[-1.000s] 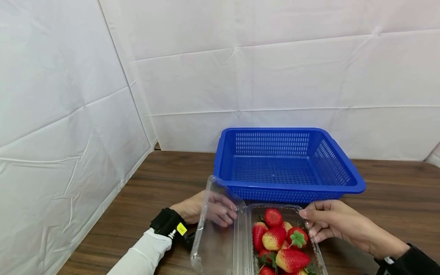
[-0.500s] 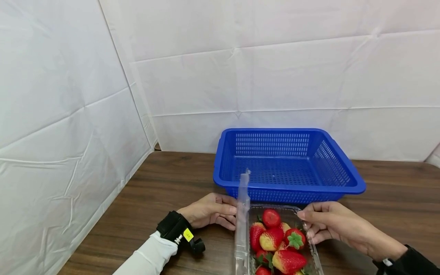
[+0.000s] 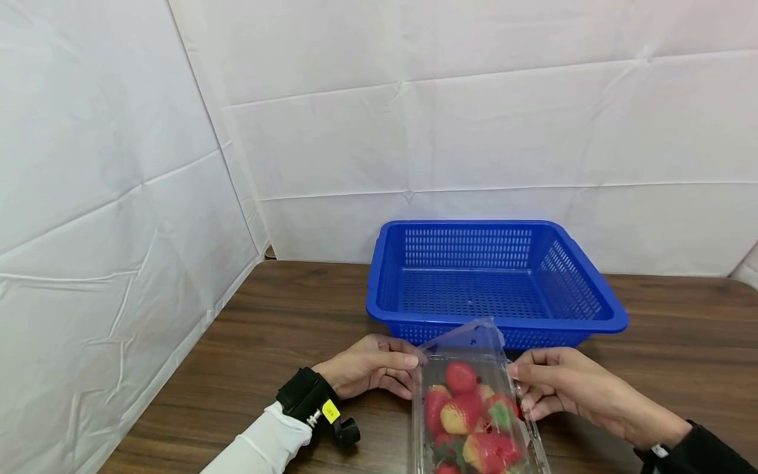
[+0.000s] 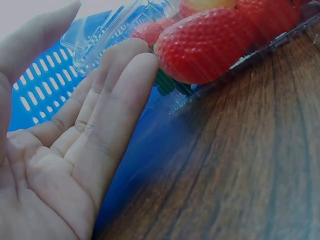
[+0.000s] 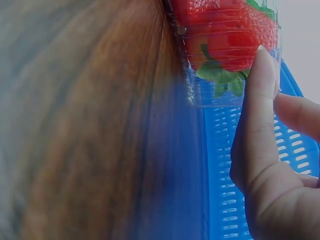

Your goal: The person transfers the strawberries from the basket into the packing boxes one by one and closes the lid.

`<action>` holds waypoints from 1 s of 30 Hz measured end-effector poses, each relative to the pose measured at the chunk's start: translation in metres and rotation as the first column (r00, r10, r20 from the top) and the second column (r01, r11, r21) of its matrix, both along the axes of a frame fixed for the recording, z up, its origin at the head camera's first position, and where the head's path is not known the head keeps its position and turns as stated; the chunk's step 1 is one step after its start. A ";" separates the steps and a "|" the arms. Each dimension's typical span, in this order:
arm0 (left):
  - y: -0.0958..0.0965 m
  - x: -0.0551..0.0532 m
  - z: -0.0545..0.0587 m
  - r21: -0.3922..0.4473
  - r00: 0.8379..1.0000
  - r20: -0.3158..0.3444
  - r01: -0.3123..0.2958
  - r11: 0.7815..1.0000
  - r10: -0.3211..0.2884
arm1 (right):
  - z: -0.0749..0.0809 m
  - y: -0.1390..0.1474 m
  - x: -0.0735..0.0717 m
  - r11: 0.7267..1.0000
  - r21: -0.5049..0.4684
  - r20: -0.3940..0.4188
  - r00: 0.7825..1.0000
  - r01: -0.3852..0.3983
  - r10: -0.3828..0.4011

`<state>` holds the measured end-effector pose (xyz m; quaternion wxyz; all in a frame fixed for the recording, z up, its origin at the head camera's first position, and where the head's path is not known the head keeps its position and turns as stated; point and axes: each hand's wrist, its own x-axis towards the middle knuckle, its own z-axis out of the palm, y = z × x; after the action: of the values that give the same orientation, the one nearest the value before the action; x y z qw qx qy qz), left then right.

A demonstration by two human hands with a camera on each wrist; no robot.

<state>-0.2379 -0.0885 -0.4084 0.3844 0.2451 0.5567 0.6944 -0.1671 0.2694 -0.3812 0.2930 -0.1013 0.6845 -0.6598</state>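
A clear plastic clamshell box [image 3: 419,421] of red and yellowish strawberries [image 3: 462,415] lies at the front of the table. Its hinged lid [image 3: 468,336] leans over the berries at a slant, its far edge raised in front of the basket. My left hand [image 3: 376,365] is at the box's left side; in the left wrist view its fingers reach out nearly straight to the box wall, thumb apart. With thumb and fingers, my right hand [image 3: 562,388] pinches the box's right rim near the far corner. In the right wrist view a leafy strawberry [image 5: 235,45] shows through the wall.
Right behind the box stands a blue perforated basket [image 3: 474,324] with nothing inside. Dark wood tabletop [image 3: 296,303] extends to both sides. White sheeting [image 3: 331,145] hangs at the back and left.
The lid has swung from lying out on the left, through upright, to over the strawberries. My left hand has come slightly right, beside the box; my right hand keeps its place at the rim.
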 end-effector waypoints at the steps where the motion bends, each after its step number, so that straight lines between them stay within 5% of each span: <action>1: 0.000 0.000 0.000 -0.001 1.000 0.000 -0.006 1.000 0.006 | 0.000 0.000 0.000 1.000 -0.004 0.001 1.000 0.000 0.000; 9: 0.002 0.001 0.001 -0.010 0.999 0.016 -0.050 0.999 0.050 | -0.003 -0.002 -0.003 0.999 -0.032 -0.001 1.000 -0.002 0.002; 18: 0.003 0.002 0.003 -0.038 0.997 0.025 -0.077 0.996 0.078 | -0.005 0.000 -0.003 0.982 -0.177 0.011 0.998 -0.060 0.063; 30: 0.003 0.003 0.004 -0.061 0.997 0.024 -0.079 0.995 0.080 | 0.002 -0.005 -0.002 0.994 -0.112 0.043 0.999 -0.015 0.020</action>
<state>-0.2351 -0.0857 -0.4049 0.3709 0.2021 0.5814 0.6954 -0.1691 0.2641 -0.3792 0.3078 -0.1089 0.6391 -0.6963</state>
